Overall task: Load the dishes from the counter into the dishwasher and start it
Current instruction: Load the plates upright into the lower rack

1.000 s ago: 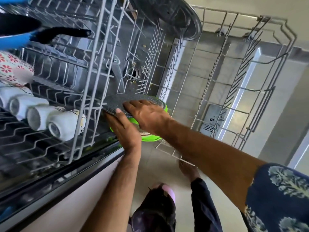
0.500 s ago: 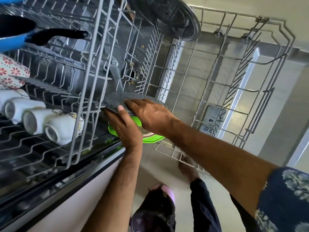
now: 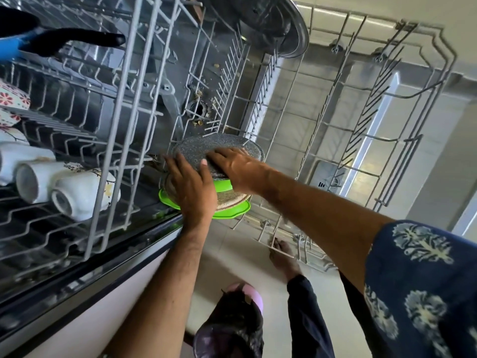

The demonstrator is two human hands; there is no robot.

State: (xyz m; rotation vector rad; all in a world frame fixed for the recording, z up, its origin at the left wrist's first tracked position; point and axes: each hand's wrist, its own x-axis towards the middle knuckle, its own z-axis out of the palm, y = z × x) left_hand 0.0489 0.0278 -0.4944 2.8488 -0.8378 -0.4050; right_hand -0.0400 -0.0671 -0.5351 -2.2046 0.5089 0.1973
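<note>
A stack of plates stands at the near left corner of the pulled-out lower rack (image 3: pixel 361 140). On top is a grey speckled plate (image 3: pixel 206 148), tipped up from a second speckled plate (image 3: pixel 233 198) and a green plate (image 3: pixel 232 213). My left hand (image 3: pixel 191 187) grips the stack's left edge, thumb on the grey plate's face. My right hand (image 3: pixel 232 166) lies on the grey plate with fingers flat; its thumb is hidden.
The upper rack (image 3: pixel 124 125) juts out at left with white cups (image 3: pixel 77 192), a floral bowl (image 3: pixel 10 96) and a blue pan (image 3: pixel 15 45). A steel lid (image 3: pixel 271 19) stands at the lower rack's far end. The open door (image 3: pixel 327 177) lies beneath.
The grey plate has tipped up from the stack, baring a second speckled plate on the green one. My left hand has slid further round the stack's edge.
</note>
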